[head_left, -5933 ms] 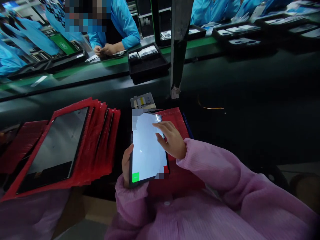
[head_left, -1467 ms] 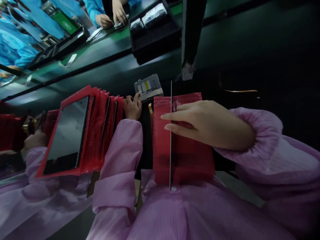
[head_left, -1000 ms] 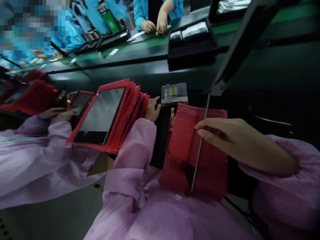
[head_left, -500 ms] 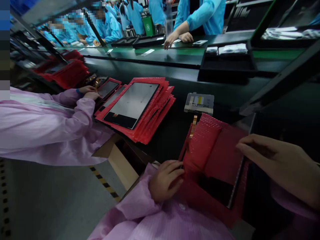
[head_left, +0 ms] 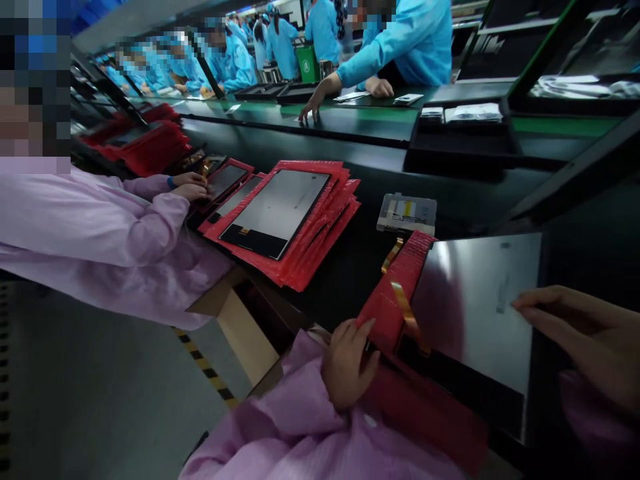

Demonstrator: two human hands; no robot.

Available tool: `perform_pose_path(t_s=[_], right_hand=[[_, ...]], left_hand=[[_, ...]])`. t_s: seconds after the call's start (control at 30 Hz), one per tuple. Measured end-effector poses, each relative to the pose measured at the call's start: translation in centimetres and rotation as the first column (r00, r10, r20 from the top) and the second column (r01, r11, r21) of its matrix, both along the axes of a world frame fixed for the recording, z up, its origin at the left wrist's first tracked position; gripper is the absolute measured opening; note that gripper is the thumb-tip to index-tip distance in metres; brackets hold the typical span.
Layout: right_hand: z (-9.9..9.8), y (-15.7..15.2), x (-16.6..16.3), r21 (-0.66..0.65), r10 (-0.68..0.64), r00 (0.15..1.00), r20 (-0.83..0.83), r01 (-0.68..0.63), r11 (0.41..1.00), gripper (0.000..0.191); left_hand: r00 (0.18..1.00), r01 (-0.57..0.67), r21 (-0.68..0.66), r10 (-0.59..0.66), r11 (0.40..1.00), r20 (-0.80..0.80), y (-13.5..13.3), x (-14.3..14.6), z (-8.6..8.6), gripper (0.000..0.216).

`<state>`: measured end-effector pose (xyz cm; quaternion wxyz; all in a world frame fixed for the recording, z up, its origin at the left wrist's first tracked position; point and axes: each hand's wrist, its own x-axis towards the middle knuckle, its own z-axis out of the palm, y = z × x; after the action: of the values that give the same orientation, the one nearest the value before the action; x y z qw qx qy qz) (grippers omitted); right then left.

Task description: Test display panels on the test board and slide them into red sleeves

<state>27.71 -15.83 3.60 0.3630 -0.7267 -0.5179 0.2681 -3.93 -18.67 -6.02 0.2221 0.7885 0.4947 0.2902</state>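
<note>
The dark workbench [head_left: 350, 273] carried a fanned stack of red bags [head_left: 305, 233]. A display panel [head_left: 475, 313] lay nearer, its right edge pinched by the right hand [head_left: 580, 340]. The left hand [head_left: 347, 363] gripped the red bubble bag [head_left: 395, 293].

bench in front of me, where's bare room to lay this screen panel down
A bare dark strip lies between the fanned red bags and the folded red bag at your left hand, running up to the small grey box. The belt beyond is bare too. Left of the fan is crowded with a co-worker's hands.
</note>
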Motion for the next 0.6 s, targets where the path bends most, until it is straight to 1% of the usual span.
perform_pose_path(t_s=[0.1, 0.17, 0.27, 0.3, 0.4, 0.5, 0.53, 0.6], right_hand=[[-0.1, 0.3, -0.4, 0.047, -0.073, 0.994, -0.086, 0.077, 0.996, 0.021], [-0.1, 0.5, -1.2, 0.073, -0.086, 0.980, -0.178, 0.100, 0.992, 0.019], [-1.2, 0.9, -2.4, 0.130, -0.044, 0.916, -0.400, 0.104, 0.986, 0.016], [-1.8, 0.9, -2.7, 0.130, -0.034, 0.898, -0.439, 0.100, 0.987, 0.016], [-3.6, 0.7, -3.0, 0.106, -0.033, 0.866, -0.499, 0.098, 0.989, 0.021], [-4.6, 0.4, -3.1, 0.053, -0.033, 0.843, -0.536, 0.073, 0.996, 0.024], [-4.8, 0.3, -3.0, 0.029, -0.039, 0.845, -0.533, 0.064, 0.998, 0.023], [-5.1, 0.3, -2.9, -0.021, -0.060, 0.851, -0.522, 0.057, 0.998, 0.020]], left_hand=[[0.999, -0.030, 0.034, 0.030, 0.999, -0.011, 0.5, 0.1, 0.2, 0.041], [1.000, -0.019, 0.050, 0.020, 0.999, -0.014, 0.5, 0.0, 0.5, 0.036], [0.998, 0.056, 0.081, -0.054, 0.995, -0.034, 0.4, -0.5, 0.9, 0.030], [0.996, 0.087, 0.092, -0.083, 0.992, -0.042, 0.4, -0.8, 1.1, 0.028], [0.988, 0.142, 0.106, -0.135, 0.984, -0.071, 0.9, -1.6, 1.5, 0.025], [0.995, 0.085, 0.150, -0.077, 0.985, -0.060, 1.6, -1.9, 1.5, 0.027], [0.996, 0.085, 0.172, -0.077, 0.981, -0.053, 1.8, -1.9, 1.4, 0.028], [0.988, 0.151, 0.200, -0.139, 0.968, -0.072, 2.2, -1.6, 1.1, 0.033]])
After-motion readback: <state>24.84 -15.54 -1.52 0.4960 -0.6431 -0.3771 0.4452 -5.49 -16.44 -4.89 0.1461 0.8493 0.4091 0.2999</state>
